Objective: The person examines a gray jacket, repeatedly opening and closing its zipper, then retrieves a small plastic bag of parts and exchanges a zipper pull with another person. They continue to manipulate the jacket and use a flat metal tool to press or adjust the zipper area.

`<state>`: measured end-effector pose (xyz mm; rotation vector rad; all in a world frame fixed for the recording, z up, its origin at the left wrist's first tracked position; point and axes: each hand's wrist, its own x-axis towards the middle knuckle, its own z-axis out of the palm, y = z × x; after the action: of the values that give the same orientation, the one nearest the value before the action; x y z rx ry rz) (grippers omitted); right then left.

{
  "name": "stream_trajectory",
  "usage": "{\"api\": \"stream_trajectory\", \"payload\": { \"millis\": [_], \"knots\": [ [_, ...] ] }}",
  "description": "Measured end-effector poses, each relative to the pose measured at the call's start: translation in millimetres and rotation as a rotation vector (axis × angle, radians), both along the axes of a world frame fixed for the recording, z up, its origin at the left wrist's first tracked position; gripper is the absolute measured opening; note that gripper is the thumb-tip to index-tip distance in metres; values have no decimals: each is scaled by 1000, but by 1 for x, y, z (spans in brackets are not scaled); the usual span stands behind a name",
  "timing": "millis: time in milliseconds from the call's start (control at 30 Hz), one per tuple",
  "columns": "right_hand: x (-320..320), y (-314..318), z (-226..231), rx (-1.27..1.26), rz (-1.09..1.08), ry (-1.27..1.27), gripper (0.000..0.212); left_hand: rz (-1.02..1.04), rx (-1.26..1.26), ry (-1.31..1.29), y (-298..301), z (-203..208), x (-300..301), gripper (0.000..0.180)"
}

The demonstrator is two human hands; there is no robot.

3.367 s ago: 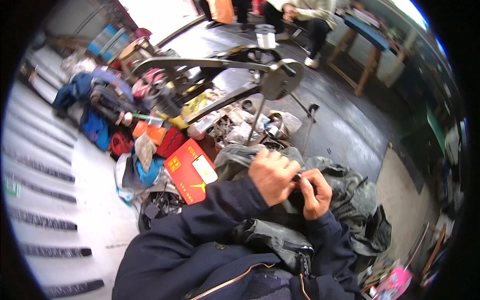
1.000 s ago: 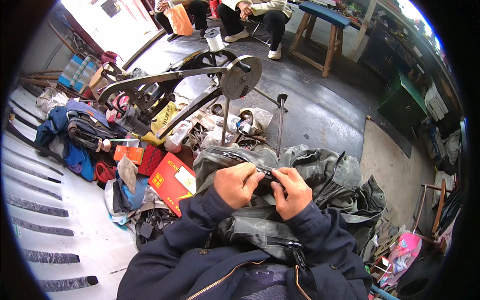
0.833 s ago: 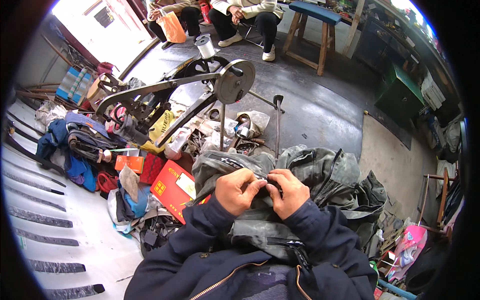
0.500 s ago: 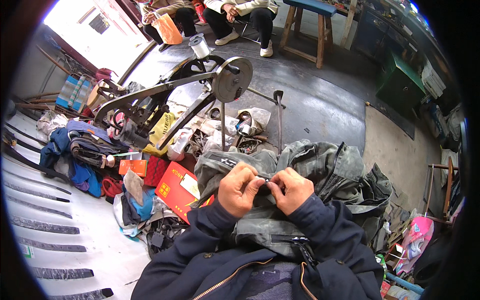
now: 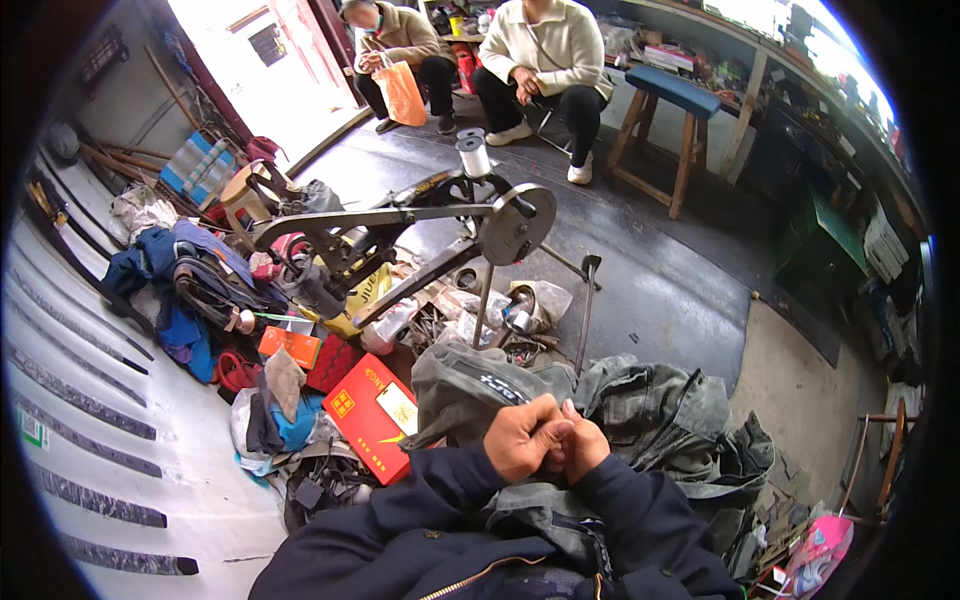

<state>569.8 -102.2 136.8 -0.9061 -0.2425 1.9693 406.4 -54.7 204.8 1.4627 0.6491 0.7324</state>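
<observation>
Both my hands are closed and pressed together above a dark grey-green garment (image 5: pixel 640 400) that lies across my lap. My left hand (image 5: pixel 522 438) is curled, with its thumb pointing toward the right hand. Against it rests my right hand (image 5: pixel 583 445), fingers bent in and thumb pointing up. Whatever sits between the fingers is hidden. The garment is bunched up, with dark zips and a dark printed patch on it. Just beyond it stands a black hand-cranked sewing machine (image 5: pixel 517 225) with a round wheel, topped by a spool of white thread (image 5: pixel 472 157).
Left of the garment lies a red box (image 5: pixel 370 420) among bags and cloth. Dark strips (image 5: pixel 95 495) line a white surface at left. Two people sit beyond the machine, one holding an orange bag (image 5: pixel 400 95). A blue-topped stool (image 5: pixel 672 95) and a green box (image 5: pixel 815 245) stand at right.
My hands have come together from a fingertip pinch on a small dark piece, which is now hidden. The view has tilted up, showing more of the seated people.
</observation>
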Motion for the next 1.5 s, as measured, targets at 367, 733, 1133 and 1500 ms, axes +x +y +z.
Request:
{"api": "stream_trajectory", "payload": {
  "millis": [367, 733, 1133, 1500],
  "knots": [
    [-18, 10, 2, 274, -422, -556, 39, 19, 261, 189, -3, 2, -1, 21],
    [-18, 1, 14, 132, -437, -447, 43, 68, 6, -16, -7, -13, -9, 29],
    [-13, 2, 3, 235, -274, -489, 43, 8, -158, -135, -6, -8, -7, 33],
    [-18, -2, -1, 281, -304, -615, 38, 7, 61, 43, -3, -14, -8, 34]
  ]
}}
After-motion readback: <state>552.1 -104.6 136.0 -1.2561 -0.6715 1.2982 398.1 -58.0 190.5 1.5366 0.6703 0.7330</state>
